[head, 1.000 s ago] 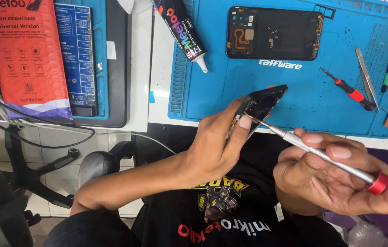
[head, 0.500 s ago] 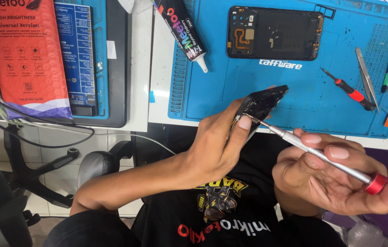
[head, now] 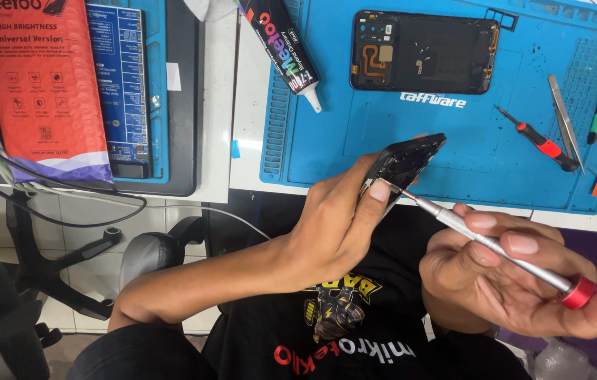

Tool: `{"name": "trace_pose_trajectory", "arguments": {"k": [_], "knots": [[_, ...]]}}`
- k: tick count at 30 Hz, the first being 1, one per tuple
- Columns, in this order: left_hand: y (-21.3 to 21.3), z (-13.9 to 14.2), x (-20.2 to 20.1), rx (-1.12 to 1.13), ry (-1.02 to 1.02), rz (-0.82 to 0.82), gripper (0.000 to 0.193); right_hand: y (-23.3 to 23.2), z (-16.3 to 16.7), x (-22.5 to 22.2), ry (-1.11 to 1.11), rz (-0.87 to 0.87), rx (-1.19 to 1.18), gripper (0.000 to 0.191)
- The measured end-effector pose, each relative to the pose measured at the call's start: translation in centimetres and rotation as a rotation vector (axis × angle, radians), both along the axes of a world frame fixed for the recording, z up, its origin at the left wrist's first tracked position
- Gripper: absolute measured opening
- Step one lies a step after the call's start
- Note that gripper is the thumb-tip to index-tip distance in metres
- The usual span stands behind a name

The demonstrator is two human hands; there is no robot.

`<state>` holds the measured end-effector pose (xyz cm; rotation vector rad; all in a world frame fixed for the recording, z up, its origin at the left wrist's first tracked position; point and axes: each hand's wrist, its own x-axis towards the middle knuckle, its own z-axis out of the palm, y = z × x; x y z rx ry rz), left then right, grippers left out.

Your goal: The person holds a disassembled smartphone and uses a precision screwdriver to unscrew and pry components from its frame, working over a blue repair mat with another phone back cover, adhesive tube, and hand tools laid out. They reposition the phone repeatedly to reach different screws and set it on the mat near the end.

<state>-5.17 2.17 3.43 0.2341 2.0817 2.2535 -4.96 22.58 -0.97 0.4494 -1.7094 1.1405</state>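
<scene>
Blue matting (head: 326,151) is covering the worktop across the upper frame, carrying an opened phone back (head: 423,51) and a glue tube (head: 281,49). At centre, the left hand (head: 337,225) is pinching a dark phone part (head: 407,163), while the right hand (head: 516,281) is gripping a silver screwdriver (head: 481,239) whose tip is touching it.

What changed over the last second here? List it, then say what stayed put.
Nothing visibly moved, and nothing was taken hold of or let go. The left hand still grips the dark phone part over the edge of the blue mat, and the right hand still holds the silver screwdriver with its tip at that part. The phone back, glue tube and red screwdriver lie as before.
</scene>
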Motion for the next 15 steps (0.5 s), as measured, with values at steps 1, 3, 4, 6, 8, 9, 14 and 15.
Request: {"name": "trace_pose_trajectory", "arguments": {"k": [1,3,4,6,8,9,14,15], "knots": [[0.0,0.0,0.0,-0.006,-0.007,-0.007,0.033,-0.2,0.1,0.0,-0.001,-0.018,-0.002,0.083],[0.0,0.0,0.0,-0.022,-0.010,0.004,0.033,-0.5,0.5,0.0,-0.033,-0.028,0.000,0.081],[0.0,0.0,0.0,-0.030,-0.011,0.010,0.033,-0.7,0.7,0.0,-0.055,-0.034,-0.021,0.079],[0.0,-0.1,0.1,-0.024,0.042,0.014,0.032,-1.1,1.1,0.0,-0.126,-0.067,-0.126,0.076],[0.0,-0.1,0.1,-0.015,0.046,0.008,0.033,-1.5,1.4,-0.2,-0.205,-0.141,-0.167,0.073],[0.0,-0.2,0.2,-0.010,0.022,0.000,0.035,-1.8,1.5,-0.3,-0.220,-0.143,-0.189,0.073],[0.0,-0.3,0.2,0.019,0.061,-0.015,0.034,-2.5,1.7,-1.0,-0.242,-0.021,-0.337,0.073],[-0.1,-0.3,0.2,0.020,0.052,-0.023,0.036,-2.6,1.8,-1.0,-0.265,-0.003,-0.354,0.073]]}}
